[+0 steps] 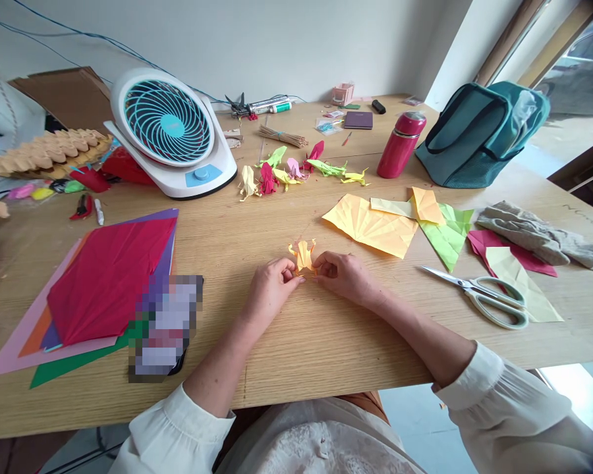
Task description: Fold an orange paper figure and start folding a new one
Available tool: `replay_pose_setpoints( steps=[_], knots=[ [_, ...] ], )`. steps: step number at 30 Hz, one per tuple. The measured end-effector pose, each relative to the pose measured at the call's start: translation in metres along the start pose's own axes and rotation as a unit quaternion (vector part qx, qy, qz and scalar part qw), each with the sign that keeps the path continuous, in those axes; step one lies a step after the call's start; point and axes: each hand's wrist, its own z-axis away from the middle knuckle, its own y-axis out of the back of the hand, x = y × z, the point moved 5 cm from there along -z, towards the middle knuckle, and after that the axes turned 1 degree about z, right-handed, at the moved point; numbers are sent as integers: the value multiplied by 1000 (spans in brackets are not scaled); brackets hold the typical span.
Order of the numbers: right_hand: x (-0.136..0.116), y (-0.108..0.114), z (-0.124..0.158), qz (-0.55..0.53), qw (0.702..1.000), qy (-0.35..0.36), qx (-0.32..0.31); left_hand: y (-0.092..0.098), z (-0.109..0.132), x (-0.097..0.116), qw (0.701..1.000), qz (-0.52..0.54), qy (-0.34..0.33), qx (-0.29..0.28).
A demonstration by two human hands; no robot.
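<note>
A small orange origami frog is between my two hands, just above or on the wooden table. My left hand pinches its lower left leg between thumb and forefinger. On the other side, the fingers of my right hand are closed at its lower right leg. The two upper legs stick up and out, and the fingertips partly cover the lower ones. Beyond the frog lie several folded paper figures in green, red, pink and yellow. A creased orange paper sheet is right of it.
Scissors, a green paper piece and a grey cloth are at right. A red bottle and teal bag stand behind. At left are coloured sheets, a phone and a fan.
</note>
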Motion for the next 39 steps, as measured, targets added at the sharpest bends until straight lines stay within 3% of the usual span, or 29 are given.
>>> replay_pose_setpoints(
  steps=[14,18,23,29,32,36,39],
  knots=[
    [6,3,-1,-1,1000,-4,9,2,-1,0,1000,-6,7,7],
    [5,12,-3,-45,999,-10,2,8,-3,2,999,8,40,-7],
    [5,26,-6,-54,997,-35,41,20,-6,0,996,41,75,0],
    [-4,41,-1,-75,990,-16,116,30,-6,1,996,46,45,64],
    [-8,46,1,-53,987,9,153,28,-5,1,997,31,24,69],
    [-12,31,1,14,991,67,116,19,-4,3,999,-5,-1,41],
    [-12,16,-1,110,987,67,93,15,-4,3,999,-28,-10,26]
  ],
)
